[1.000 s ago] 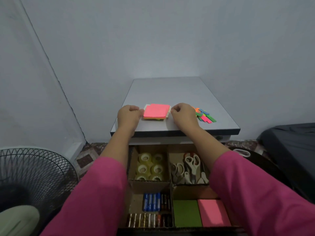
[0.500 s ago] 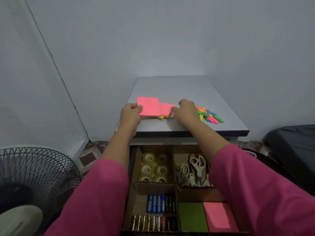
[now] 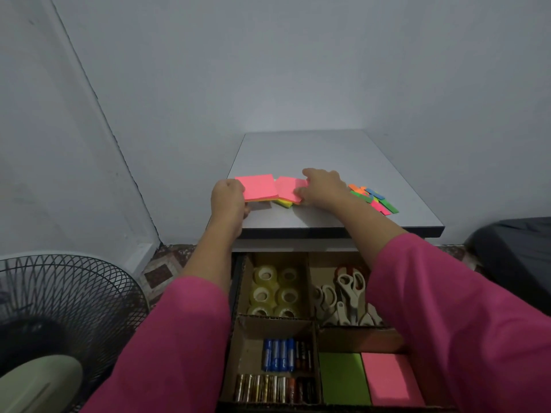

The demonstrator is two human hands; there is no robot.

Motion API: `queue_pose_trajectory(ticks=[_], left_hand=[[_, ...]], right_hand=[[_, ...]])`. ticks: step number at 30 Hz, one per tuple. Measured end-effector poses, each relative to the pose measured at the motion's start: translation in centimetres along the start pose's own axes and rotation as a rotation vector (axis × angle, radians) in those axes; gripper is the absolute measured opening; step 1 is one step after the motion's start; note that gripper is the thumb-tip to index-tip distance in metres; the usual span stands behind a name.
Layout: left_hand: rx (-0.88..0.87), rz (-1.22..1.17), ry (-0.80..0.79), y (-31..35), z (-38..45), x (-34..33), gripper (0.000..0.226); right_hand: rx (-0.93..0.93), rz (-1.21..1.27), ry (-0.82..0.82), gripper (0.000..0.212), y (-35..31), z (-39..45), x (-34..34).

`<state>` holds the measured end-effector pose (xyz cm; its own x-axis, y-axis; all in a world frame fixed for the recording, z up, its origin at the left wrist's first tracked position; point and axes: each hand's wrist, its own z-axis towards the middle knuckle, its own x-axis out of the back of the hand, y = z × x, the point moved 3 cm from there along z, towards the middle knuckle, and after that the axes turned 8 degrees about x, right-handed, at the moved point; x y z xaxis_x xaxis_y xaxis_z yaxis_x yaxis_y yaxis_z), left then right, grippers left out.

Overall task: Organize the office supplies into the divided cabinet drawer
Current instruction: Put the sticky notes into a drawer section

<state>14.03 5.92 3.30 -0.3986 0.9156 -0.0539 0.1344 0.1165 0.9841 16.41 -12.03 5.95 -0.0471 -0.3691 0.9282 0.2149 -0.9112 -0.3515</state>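
On the grey cabinet top (image 3: 313, 150) lie sticky note pads. My left hand (image 3: 228, 201) grips a pink pad (image 3: 258, 187) lifted off the top at its left edge. My right hand (image 3: 323, 189) rests on and pinches a second pink pad (image 3: 290, 189) that sits on yellow and orange pads (image 3: 283, 203). Below, the open divided drawer (image 3: 316, 329) holds tape rolls (image 3: 274, 290), scissors (image 3: 343, 296), batteries (image 3: 280, 356), a green pad (image 3: 344, 378) and a pink pad (image 3: 390, 380).
Small coloured flag strips (image 3: 374, 199) lie on the cabinet top right of my right hand. A black fan (image 3: 59, 311) stands at the lower left. A dark object (image 3: 515, 257) sits at the right. Grey walls close in behind.
The single stack has been split: my left hand has drawn a pink pad to the left and up, while my right hand stays on the rest of the pile.
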Motion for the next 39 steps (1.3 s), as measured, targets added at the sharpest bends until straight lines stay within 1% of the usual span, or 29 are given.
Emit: queue_pose_trajectory(ticks=[2, 4, 6, 7, 9, 10, 12, 15, 18, 20, 22, 23, 25, 27, 30, 31, 33, 36, 38, 39], left_hand=[[-0.021, 0.022, 0.003, -0.1, -0.1, 0.0, 0.012], [-0.053, 0.049, -0.005, -0.1, -0.2, -0.1, 0.012], [-0.076, 0.07, -0.011, -0.1, -0.2, -0.2, 0.013], [-0.082, 0.077, -0.009, -0.1, -0.2, -0.1, 0.016], [-0.086, 0.08, -0.01, -0.1, -0.3, -0.1, 0.025], [-0.089, 0.08, -0.016, -0.1, -0.4, -0.1, 0.029], [-0.093, 0.083, -0.032, 0.0, -0.7, 0.1, 0.033], [-0.114, 0.098, -0.068, 0.0, -1.1, 0.4, 0.038], [-0.172, 0.121, -0.101, 0.4, -2.3, 0.7, 0.036], [-0.187, 0.092, -0.134, 0.4, -4.0, 0.7, 0.032], [-0.187, 0.074, -0.186, -0.2, -6.3, 0.6, 0.024], [-0.179, 0.089, -0.219, -0.8, -7.6, 0.4, 0.02], [-0.144, 0.168, -0.305, -2.6, -10.4, 0.1, 0.017], [-0.1, 0.285, -0.409, -4.7, -13.1, -0.1, 0.015], [-0.073, 0.483, -0.563, -7.5, -16.0, -0.4, 0.012], [-0.06, 0.539, -0.592, -8.1, -16.4, -0.3, 0.011], [-0.03, 0.621, -0.645, -9.5, -17.2, -0.8, 0.013], [-0.09, 0.783, -0.697, -11.1, -17.9, -1.6, 0.012], [-0.19, 0.919, -0.667, -11.5, -18.3, -1.9, 0.01], [-0.24, 0.967, -0.643, -11.6, -18.3, -2.0, 0.011]], right_hand=[[-0.028, -0.006, 0.04, 0.058, 0.1, 0.0, 0.8], [-0.089, 0.063, 0.052, 0.061, 0.3, 0.2, 1.4], [-0.131, 0.204, 0.06, 0.051, 0.6, 0.4, 1.5], [-0.126, 0.289, 0.088, 0.042, 0.6, 0.4, 1.5], [-0.08, 0.455, 0.187, 0.017, 0.6, 0.0, 1.7], [-0.069, 0.528, 0.235, 0.01, 0.7, -0.4, 1.9], [-0.083, 0.653, 0.292, 0.014, 0.9, -1.5, 2.2], [-0.124, 0.744, 0.315, 0.016, 1.5, -3.9, 2.9], [-0.152, 0.815, 0.317, 0.013, 2.7, -7.4, 3.8], [-0.155, 0.835, 0.311, 0.01, 3.9, -9.9, 4.2], [-0.188, 0.907, 0.271, 0.002, 5.4, -12.5, 3.9], [-0.206, 0.943, 0.242, 0.006, 6.2, -13.7, 3.5], [-0.216, 0.938, 0.158, 0.02, 8.0, -16.0, 2.3], [-0.235, 0.903, 0.035, 0.024, 9.4, -18.3, 1.0], [-0.283, 0.797, -0.189, 0.021, 11.0, -21.2, -0.2], [-0.289, 0.753, -0.254, 0.021, 11.2, -21.7, -0.5], [-0.312, 0.676, -0.332, 0.022, 11.8, -22.7, -0.8], [-0.336, 0.498, -0.452, 0.026, 12.3, -23.5, -1.1], [-0.351, 0.394, -0.531, 0.03, 12.2, -23.8, -1.7], [-0.36, 0.364, -0.546, 0.031, 12.2, -23.9, -2.1]])
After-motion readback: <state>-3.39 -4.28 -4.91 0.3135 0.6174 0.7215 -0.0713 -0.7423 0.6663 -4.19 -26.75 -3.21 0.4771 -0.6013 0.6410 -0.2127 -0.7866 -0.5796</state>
